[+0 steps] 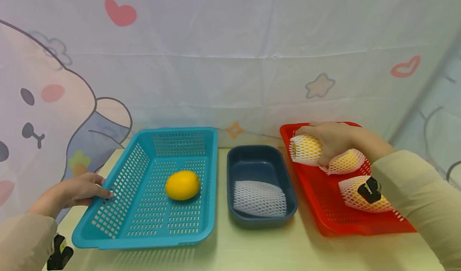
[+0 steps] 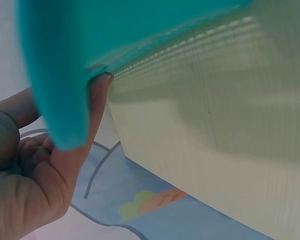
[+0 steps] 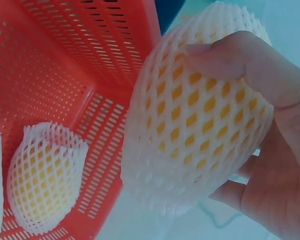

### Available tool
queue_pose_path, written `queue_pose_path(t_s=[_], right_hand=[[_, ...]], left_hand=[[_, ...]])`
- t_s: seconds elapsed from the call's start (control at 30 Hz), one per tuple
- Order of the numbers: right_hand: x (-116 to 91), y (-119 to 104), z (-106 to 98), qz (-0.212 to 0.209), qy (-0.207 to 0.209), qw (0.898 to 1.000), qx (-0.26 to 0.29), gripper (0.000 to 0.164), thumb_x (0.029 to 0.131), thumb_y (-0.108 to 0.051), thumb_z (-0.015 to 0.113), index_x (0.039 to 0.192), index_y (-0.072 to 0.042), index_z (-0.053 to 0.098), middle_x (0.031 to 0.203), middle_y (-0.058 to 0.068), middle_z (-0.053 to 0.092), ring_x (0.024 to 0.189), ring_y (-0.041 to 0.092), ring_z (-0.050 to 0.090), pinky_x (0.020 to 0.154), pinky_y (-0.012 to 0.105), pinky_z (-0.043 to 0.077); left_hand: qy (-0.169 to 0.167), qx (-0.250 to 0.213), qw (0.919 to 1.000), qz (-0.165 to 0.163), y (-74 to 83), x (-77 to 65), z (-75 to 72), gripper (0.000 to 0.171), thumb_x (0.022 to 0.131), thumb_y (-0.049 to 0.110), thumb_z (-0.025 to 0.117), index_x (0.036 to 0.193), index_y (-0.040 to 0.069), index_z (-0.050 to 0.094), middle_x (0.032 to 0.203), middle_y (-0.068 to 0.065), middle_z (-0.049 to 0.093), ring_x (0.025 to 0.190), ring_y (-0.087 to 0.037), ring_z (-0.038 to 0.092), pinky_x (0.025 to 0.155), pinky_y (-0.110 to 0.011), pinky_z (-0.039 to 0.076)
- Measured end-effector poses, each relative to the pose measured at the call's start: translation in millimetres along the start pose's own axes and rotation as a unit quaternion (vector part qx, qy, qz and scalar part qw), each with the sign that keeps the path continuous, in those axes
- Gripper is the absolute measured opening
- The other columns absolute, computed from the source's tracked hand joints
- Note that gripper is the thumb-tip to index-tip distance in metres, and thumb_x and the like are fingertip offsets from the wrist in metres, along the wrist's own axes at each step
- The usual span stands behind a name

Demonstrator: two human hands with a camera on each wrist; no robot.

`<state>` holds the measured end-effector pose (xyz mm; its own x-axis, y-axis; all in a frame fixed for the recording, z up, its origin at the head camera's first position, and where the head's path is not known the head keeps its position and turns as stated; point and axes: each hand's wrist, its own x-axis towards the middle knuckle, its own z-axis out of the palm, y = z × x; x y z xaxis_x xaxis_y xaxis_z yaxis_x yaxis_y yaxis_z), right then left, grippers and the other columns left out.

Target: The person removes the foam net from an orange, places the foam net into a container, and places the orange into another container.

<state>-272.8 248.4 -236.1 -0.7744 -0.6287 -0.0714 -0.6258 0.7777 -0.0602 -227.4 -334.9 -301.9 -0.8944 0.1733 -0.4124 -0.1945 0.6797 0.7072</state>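
My right hand [image 1: 333,137] grips a yellow mango [image 1: 310,147] in a white foam net, above the far left part of the red basket [image 1: 317,213]. The right wrist view shows the thumb across the net [image 3: 190,125] and other fingers behind the fruit. Two more netted mangoes, one nearer the far side [image 1: 347,161] and one nearer me, lie in that basket. My left hand [image 1: 81,189] holds the left wall of the teal basket [image 1: 212,175], thumb over the rim and fingers outside it. A bare yellow mango [image 1: 182,185] lies in the teal basket.
Between the baskets stands a dark blue tub [image 1: 261,222] with a loose white foam net [image 1: 260,199] in it. All three containers stand on a pale table [image 1: 252,251]. A printed cloth [image 1: 216,63] hangs close behind them.
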Motion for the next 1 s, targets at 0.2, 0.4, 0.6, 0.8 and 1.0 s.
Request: queue_pose_path(t_s=[0.2, 0.4, 0.6, 0.8, 1.0], right_hand=[[0, -8, -3, -0.013, 0.005, 1.000, 0.008, 0.074, 0.059, -0.014, 0.079, 0.126, -0.014, 0.049, 0.108, 0.002, 0.053, 0.091, 0.020, 0.050, 0.071, 0.037, 0.050], [1, -16, -4, -0.031, 0.018, 0.999, 0.007, 0.071, 0.059, -0.020, 0.080, 0.124, -0.017, 0.050, 0.103, -0.002, 0.053, 0.089, 0.017, 0.050, 0.067, 0.032, 0.048], [3, -23, -5, -0.034, 0.019, 0.999, 0.009, 0.072, 0.059, -0.019, 0.080, 0.123, -0.018, 0.050, 0.102, -0.003, 0.053, 0.089, 0.017, 0.049, 0.067, 0.031, 0.047], [4, -28, -4, -0.025, 0.015, 1.000, 0.010, 0.073, 0.059, -0.019, 0.081, 0.124, -0.018, 0.049, 0.104, -0.003, 0.053, 0.090, 0.018, 0.050, 0.068, 0.031, 0.048], [5, -31, -5, -0.034, 0.013, 0.999, 0.012, 0.075, 0.060, -0.017, 0.079, 0.128, -0.018, 0.048, 0.105, -0.003, 0.051, 0.090, 0.017, 0.049, 0.069, 0.030, 0.047]], left_hand=[[-0.006, -0.006, 1.0000, 0.000, 0.8, -0.1, -0.2, 0.023, 0.090, 0.000, 0.056, 0.101, -0.017, 0.048, 0.085, -0.009, 0.066, 0.079, -0.027, 0.068, 0.071, -0.040, 0.056], [-0.003, -0.002, 1.0000, -0.003, 1.5, -0.1, -0.1, 0.023, 0.090, 0.000, 0.056, 0.101, -0.017, 0.048, 0.085, -0.010, 0.067, 0.079, -0.027, 0.068, 0.071, -0.040, 0.056], [-0.006, -0.003, 1.0000, -0.005, 1.8, -0.2, -0.1, 0.023, 0.090, -0.001, 0.055, 0.102, -0.019, 0.047, 0.086, -0.011, 0.067, 0.080, -0.029, 0.068, 0.071, -0.041, 0.056], [-0.009, -0.001, 1.0000, -0.002, 2.0, 0.2, 0.2, 0.021, 0.090, -0.001, 0.055, 0.101, -0.017, 0.048, 0.086, -0.010, 0.067, 0.080, -0.028, 0.068, 0.072, -0.040, 0.056], [-0.005, 0.001, 1.0000, -0.001, 2.0, 1.3, 1.5, 0.020, 0.090, 0.000, 0.056, 0.100, -0.016, 0.049, 0.085, -0.011, 0.067, 0.079, -0.028, 0.068, 0.071, -0.039, 0.056]])
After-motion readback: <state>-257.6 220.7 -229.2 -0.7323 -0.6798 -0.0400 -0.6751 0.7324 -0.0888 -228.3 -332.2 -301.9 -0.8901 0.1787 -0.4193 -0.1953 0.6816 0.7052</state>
